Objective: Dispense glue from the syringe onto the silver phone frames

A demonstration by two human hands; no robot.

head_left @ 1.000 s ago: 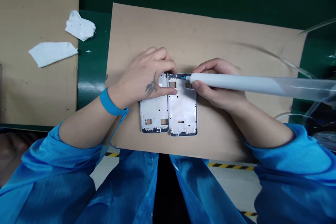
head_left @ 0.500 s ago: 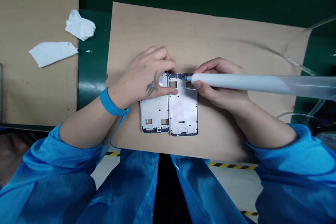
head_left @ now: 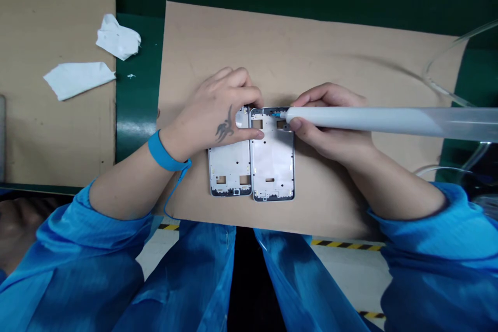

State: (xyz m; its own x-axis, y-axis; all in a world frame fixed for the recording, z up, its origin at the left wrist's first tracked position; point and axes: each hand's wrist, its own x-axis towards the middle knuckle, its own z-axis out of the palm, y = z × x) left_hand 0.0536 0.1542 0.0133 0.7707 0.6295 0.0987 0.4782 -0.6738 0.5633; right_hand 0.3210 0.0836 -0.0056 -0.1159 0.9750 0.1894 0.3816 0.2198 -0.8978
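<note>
Two silver phone frames lie side by side on a brown cardboard sheet (head_left: 311,57): the left frame (head_left: 229,168) and the right frame (head_left: 273,163). My left hand (head_left: 216,111), with a blue wrist strap (head_left: 162,151), rests over the top of the left frame, fingers curled and thumb pressed on the seam between the frames. My right hand (head_left: 330,127) grips a long white dispensing syringe (head_left: 389,120). Its blue tip (head_left: 277,114) touches the top edge of the right frame.
A second cardboard sheet (head_left: 46,129) lies at left with two crumpled white wipes (head_left: 78,77) (head_left: 118,37). Clear tubing (head_left: 447,91) curves at the right. The green bench surface (head_left: 134,98) shows between the sheets. The near edge has yellow-black tape (head_left: 342,243).
The view has shifted slightly; the syringe tip stays at the top of the right frame, with both hands nearly still.
</note>
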